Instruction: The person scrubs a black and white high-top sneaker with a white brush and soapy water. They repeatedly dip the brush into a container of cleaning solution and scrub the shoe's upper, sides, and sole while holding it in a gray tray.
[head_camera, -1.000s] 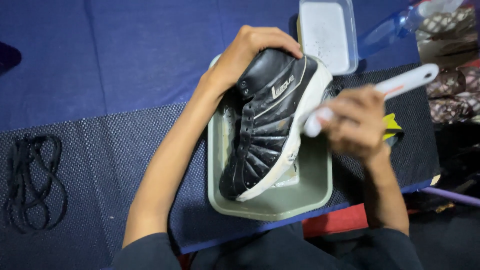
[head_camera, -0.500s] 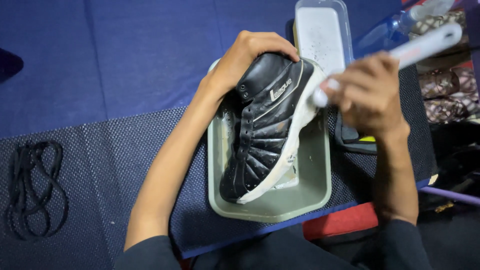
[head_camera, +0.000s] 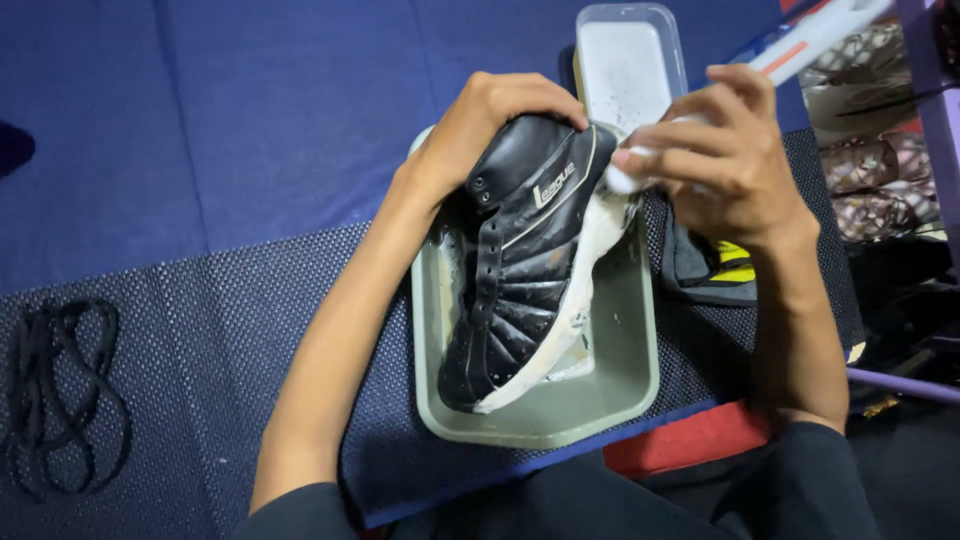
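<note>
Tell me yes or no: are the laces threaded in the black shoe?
No: the black shoe shows bare eyelets, and the black laces lie apart on the dotted mat.

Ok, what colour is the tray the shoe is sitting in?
Grey-green; the tray shows best in the head view, under the black shoe.

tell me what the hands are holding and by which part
Left hand grips the black shoe at its heel, over the tray. Right hand holds a white brush low on its handle.

Dim, even overhead light; soft shadows, faint sheen on wet leather, slight motion blur upper right
</note>
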